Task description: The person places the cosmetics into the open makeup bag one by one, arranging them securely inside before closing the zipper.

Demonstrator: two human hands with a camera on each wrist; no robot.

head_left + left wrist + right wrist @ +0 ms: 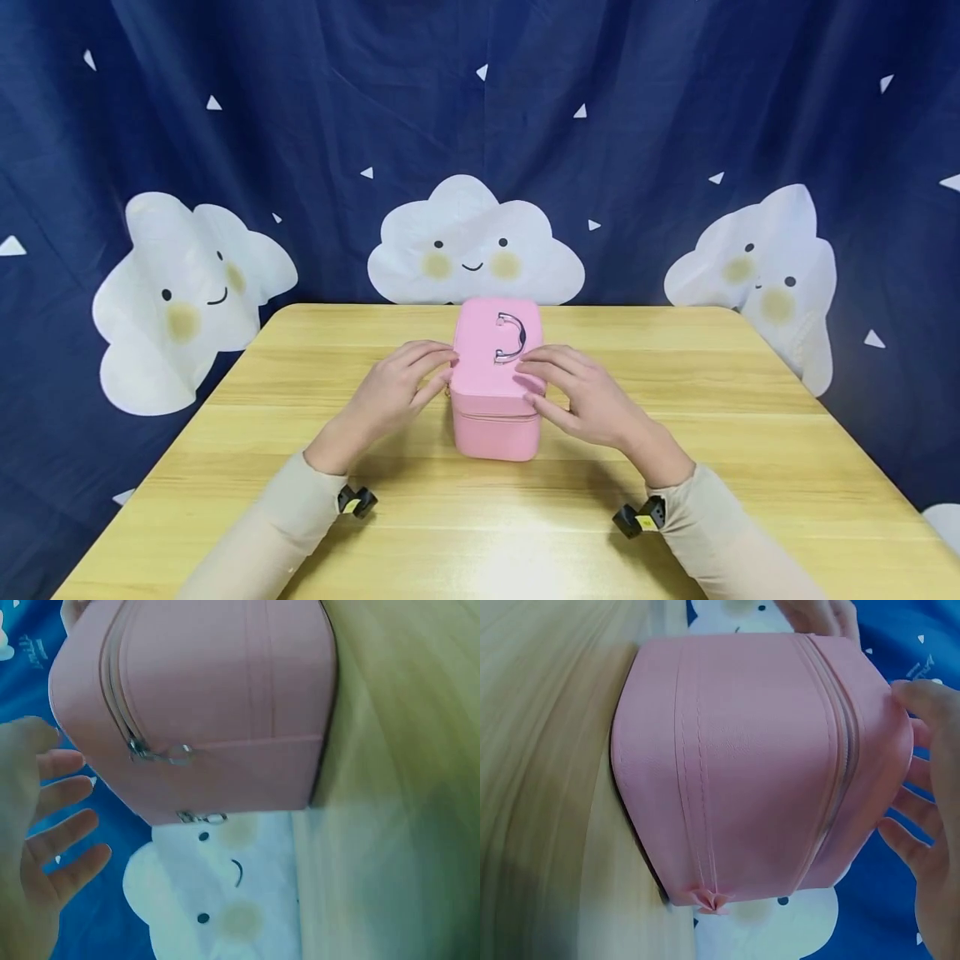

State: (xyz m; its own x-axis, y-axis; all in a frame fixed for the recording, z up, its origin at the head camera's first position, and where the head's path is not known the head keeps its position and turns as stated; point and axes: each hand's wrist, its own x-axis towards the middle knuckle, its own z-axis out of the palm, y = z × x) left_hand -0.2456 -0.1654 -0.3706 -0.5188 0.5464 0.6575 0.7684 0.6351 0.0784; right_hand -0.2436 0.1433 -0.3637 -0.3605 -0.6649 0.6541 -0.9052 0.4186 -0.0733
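Observation:
A pink zippered case stands upright on the table, its lid down and a silver handle on top. My left hand is at the case's left side, fingertips right at the lid's edge, fingers loosely bent. On the other side, my right hand rests fingertips on the lid near the handle, with the thumb at the front right corner. Two metal zipper pulls, a nearer one and a farther one, show in the left wrist view. A zipper line runs below the lid in the right wrist view.
The wooden table has a far edge just behind the case. A dark blue curtain with smiling clouds hangs beyond it. A small pink tab sticks out from the case's side.

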